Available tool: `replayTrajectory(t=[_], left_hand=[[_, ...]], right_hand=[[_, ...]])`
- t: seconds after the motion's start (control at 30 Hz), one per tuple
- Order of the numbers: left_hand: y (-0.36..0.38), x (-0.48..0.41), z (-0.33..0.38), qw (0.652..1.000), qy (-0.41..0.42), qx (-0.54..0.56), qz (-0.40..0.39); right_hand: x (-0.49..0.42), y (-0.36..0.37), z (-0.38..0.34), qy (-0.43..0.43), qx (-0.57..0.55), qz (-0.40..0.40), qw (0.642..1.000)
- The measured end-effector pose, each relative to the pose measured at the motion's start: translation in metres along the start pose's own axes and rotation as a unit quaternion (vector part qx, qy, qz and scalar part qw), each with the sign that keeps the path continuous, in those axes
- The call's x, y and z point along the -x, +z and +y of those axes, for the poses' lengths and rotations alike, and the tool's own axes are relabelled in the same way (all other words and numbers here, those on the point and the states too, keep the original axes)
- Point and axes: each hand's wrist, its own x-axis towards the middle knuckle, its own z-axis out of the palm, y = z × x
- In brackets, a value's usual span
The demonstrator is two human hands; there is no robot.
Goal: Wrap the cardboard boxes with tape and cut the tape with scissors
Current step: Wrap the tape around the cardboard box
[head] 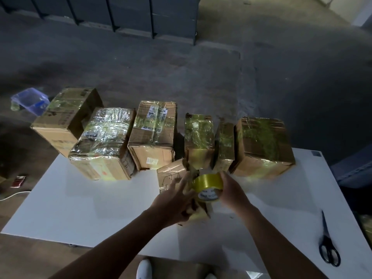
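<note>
A white rectangular table (100,208) fills the lower part of the view, and along its far edge stands a row of six brown cardboard boxes (153,137), side by side, their tops shiny with yellowish tape. Beyond the leftmost box a clear blue plastic tub (30,101) sits on the dark floor. In front of the row, near the middle of the table, lies a small brown cardboard box (169,174), partly taped and crumpled. The left hand (175,200) holds it from above, forefinger stretched along the top and the other fingers curled round the near end. Just to the right, the right hand (231,190) grips a roll of yellowish clear tape (207,187), fingers wrapped round its rim, the roll against the small box. Black-handled scissors (326,239) lie closed near the table's right edge, well apart from both hands
</note>
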Motion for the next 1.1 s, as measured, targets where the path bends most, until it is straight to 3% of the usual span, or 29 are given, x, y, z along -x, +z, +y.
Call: replayTrajectory(t=[0.13,0.3,0.63,0.8,1.1], left_hand=[[0.011,0.018,-0.016,0.997,0.014,0.060,0.043],[0.028,0.037,-0.040,0.997,-0.006,0.063,0.036],[0.046,0.059,-0.070,0.998,-0.049,0.008,0.039],[0.039,0.050,-0.063,0.996,-0.080,-0.021,0.017],[0.034,0.035,-0.031,0.981,-0.128,-0.088,-0.114]], right_hand=[[0.001,-0.012,-0.020,-0.056,-0.046,0.032,0.997],[0.009,0.013,-0.036,-0.071,-0.045,-0.019,0.996],[-0.007,-0.012,-0.073,-0.210,0.159,-0.011,0.965],[-0.009,-0.015,-0.074,-0.171,0.145,0.002,0.974],[0.005,0.002,-0.061,-0.090,0.005,0.025,0.996]])
